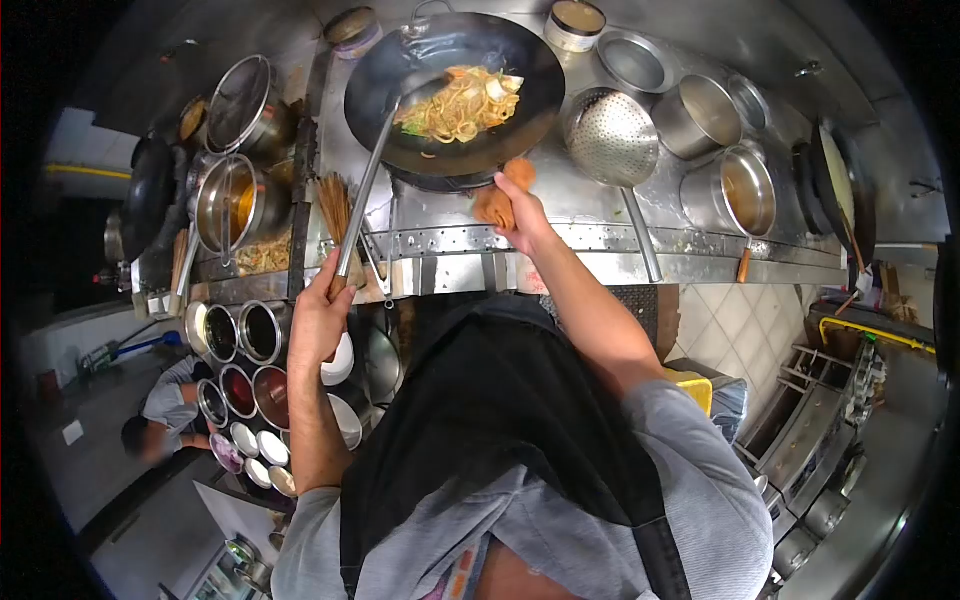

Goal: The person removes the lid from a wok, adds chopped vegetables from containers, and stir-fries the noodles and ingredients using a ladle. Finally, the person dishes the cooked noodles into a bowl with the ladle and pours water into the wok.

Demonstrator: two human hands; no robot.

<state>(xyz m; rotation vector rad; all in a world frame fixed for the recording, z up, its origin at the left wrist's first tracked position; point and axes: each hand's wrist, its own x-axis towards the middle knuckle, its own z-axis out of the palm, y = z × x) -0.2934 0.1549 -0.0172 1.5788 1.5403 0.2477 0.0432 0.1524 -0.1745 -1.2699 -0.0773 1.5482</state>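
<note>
Black metal curves around the noodles point(465, 110) heaped in the middle of the wok point(541, 85). The person's hands are apart: the left hand point(325, 312) is wrapped around the handle of a ladle point(369, 185), and the right hand point(523, 214) clasps an orange cloth point(492, 209) at the wok's near rim. Good handling likely calls for thick cloth against hot metal and low, gentle ladle sweeps beneath the noodles.

The lone, very wide view looks forward and steeply down from the head of the person point(695, 460), close above the black apron point(480, 400), with the wok point(535, 85) and metal desk point(590, 222) farther off, curving toward dark corners.
</note>
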